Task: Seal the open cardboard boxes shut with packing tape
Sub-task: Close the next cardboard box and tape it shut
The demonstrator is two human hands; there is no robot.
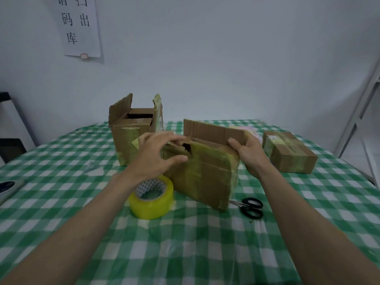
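Note:
A worn cardboard box with old yellowish tape stands in the middle of the table, its far flap upright. My right hand grips the box's right top corner, thumb on the near face. My left hand hovers at the box's left top edge with fingers spread, blurred; whether it touches is unclear. A yellow tape roll lies flat in front of the box, under my left wrist. A taller box with open flaps stands behind on the left. A taped box sits at the right.
Black-handled scissors lie right of the middle box. The table has a green-and-white checked cloth. A dark object lies at the left edge. A white wall with a paper sign is behind; a metal rack stands at right.

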